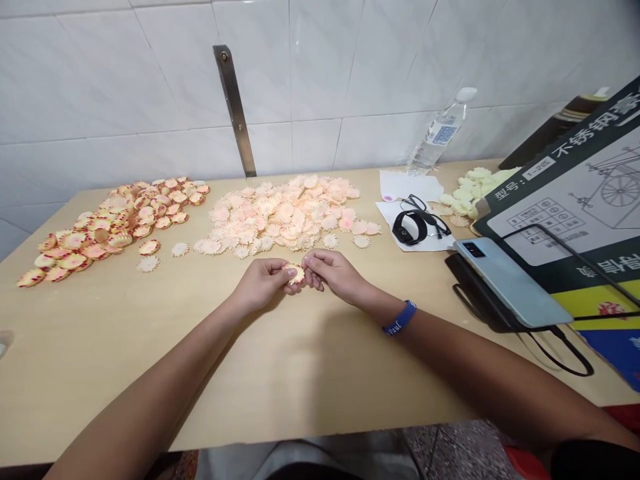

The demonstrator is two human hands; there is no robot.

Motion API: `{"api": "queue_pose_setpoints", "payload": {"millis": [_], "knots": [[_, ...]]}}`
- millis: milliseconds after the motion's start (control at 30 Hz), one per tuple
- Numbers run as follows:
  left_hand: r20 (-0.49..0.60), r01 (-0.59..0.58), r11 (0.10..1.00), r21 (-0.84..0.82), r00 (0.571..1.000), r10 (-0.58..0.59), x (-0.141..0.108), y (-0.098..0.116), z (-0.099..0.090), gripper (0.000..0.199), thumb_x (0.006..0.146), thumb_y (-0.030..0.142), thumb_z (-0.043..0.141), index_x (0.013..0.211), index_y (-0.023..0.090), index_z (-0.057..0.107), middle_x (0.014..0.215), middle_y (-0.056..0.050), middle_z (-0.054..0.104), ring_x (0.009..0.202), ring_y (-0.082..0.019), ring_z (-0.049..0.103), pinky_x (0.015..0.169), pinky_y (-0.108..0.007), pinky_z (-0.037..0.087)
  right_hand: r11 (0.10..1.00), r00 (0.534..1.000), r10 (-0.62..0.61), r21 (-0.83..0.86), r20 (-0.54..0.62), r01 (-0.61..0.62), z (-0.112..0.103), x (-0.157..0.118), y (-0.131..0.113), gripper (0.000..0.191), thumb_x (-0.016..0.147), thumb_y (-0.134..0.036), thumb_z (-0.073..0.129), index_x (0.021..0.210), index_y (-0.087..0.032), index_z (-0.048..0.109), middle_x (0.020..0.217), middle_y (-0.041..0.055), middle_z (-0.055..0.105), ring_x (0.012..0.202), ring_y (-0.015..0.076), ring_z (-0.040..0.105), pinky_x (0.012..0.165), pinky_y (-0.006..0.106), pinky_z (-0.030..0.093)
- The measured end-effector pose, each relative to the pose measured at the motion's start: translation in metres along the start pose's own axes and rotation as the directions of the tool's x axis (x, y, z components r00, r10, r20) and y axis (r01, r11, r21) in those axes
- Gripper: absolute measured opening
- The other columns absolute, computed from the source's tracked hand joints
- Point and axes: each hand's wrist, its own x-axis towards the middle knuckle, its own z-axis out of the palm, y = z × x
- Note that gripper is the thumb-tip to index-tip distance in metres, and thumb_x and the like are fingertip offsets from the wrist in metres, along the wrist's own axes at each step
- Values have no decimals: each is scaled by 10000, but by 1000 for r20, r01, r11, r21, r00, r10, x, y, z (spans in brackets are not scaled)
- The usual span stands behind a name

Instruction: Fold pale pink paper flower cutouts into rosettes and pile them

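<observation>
Left hand (pixel 261 283) and right hand (pixel 336 275) low over the counter (pixel 280 373), close together, fingers curled inward, one frilly flower-shaped piece (pixel 295 273) pinched between the fingertips of both hands, mostly pale with yellow and pink tones. Blue wristband (pixel 400 317) around the right wrist. Just ahead of the hands, a broad heap of flat pale pink flower shapes (pixel 285 213); farther left, a heap of cupped, red-edged flower shapes (pixel 120 223), with a few loose pieces between the two heaps. Toward the right, a smaller heap of pale yellow pieces (pixel 467 193) beside white paper (pixel 387 217) bearing glasses (pixel 415 203) and a black fitness band (pixel 410 228). Nearer the right edge, a pale blue smartphone (pixel 510 283), a black cable (pixel 565 350) and a printed carton (pixel 565 227) with Chinese lettering. Behind, a plastic water bottle (pixel 440 130) against the tiled wall (pixel 125 80).
</observation>
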Motion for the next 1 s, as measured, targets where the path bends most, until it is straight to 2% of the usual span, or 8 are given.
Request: {"api": "queue_pose_setpoints", "payload": {"millis": [133, 300, 433, 667, 767, 900, 1000], "knots": [[-13, 23, 996, -91, 1000, -24, 0, 3, 1, 466, 598, 518, 845, 685, 89, 684, 668, -88, 667, 640, -163, 605, 682, -329, 508, 1000, 998, -1, -20, 63, 2, -3, 0, 1, 486, 789, -642, 657, 746, -166, 567, 597, -25, 556, 508, 75, 487, 483, 207, 375], [-80, 61, 991, -122, 994, -71, -2, 8, 1, 458, 528, 469, 892, 691, 96, 682, 669, -71, 678, 637, -154, 615, 698, -321, 514, 998, 995, 14, -54, 94, -9, -5, -2, 2, 478, 784, -632, 672, 790, -162, 583, 621, -19, 561, 547, 85, 507, 506, 212, 380], [-103, 91, 994, -53, 990, -96, -3, 4, 3, 375, 638, 440, 822, 679, 112, 643, 648, -56, 661, 582, -125, 581, 610, -271, 467, 999, 996, 15, -48, 91, -11, -5, -2, 2, 463, 777, -612, 692, 818, -167, 572, 640, -22, 564, 559, 88, 507, 520, 217, 389], [-69, 7, 988, 155, 998, 4, -4, -8, 11, 360, 852, 441, 578, 672, 130, 601, 575, -38, 605, 511, -99, 480, 525, -238, 359, 998, 990, -12, -67, 143, 22, -5, -4, 0, 415, 811, -556, 682, 765, -169, 538, 605, -29, 543, 544, 85, 472, 505, 216, 342], [-58, -12, 986, 165, 998, 22, -3, -10, 10, 340, 865, 412, 555, 670, 136, 586, 570, -34, 598, 506, -101, 477, 524, -238, 356, 994, 990, 4, -109, 141, 11, 0, -6, -4, 409, 817, -552, 669, 756, -175, 524, 607, -26, 551, 541, 88, 459, 499, 219, 323], [-76, -55, 994, 94, 995, 62, 0, -10, 8, 311, 839, 403, 605, 686, 133, 585, 617, -42, 619, 570, -119, 546, 586, -251, 424, 978, 995, -4, -209, 103, 25, 4, -8, -8, 405, 888, -521, 574, 685, -179, 498, 585, -26, 519, 528, 85, 430, 503, 230, 315], [-79, -46, 998, 42, 996, 49, 0, -6, 6, 334, 788, 434, 675, 693, 122, 601, 638, -48, 635, 585, -121, 566, 607, -260, 452, 982, 995, -18, -185, 94, 35, 3, -8, -7, 399, 901, -506, 551, 672, -188, 478, 571, -32, 498, 523, 87, 424, 509, 236, 326]]}}
